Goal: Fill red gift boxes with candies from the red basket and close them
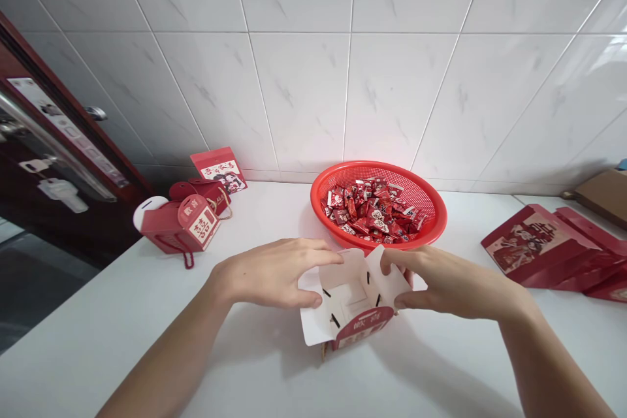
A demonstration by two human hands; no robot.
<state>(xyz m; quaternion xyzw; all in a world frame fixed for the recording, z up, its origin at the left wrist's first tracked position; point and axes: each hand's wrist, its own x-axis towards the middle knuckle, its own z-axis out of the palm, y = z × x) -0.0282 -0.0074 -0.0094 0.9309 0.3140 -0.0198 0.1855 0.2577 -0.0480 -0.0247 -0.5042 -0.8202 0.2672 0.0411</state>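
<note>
A red gift box (362, 331) with a white inside stands on the counter in front of me, its top open and its white side flaps spread outward. Dark slots show in its inner walls, and a bit of cord hangs at its lower left. My left hand (274, 273) lies over the left flap, fingers stretched out and thumb apart along the flap's edge. On the other side, my right hand (435, 281) holds the right flap, index finger curled over its inner face. Behind the box sits a red plastic basket (437, 209) holding many wrapped candies (377, 215).
On the left stand a folded red box (176, 225) with a cord handle, another red box (215, 194) and a red printed card (220, 166). Flattened red boxes (533, 245) lie at right, near brown cardboard (605, 192). A tiled wall (304, 98) bounds the back; a door with keys (63, 192) is far left.
</note>
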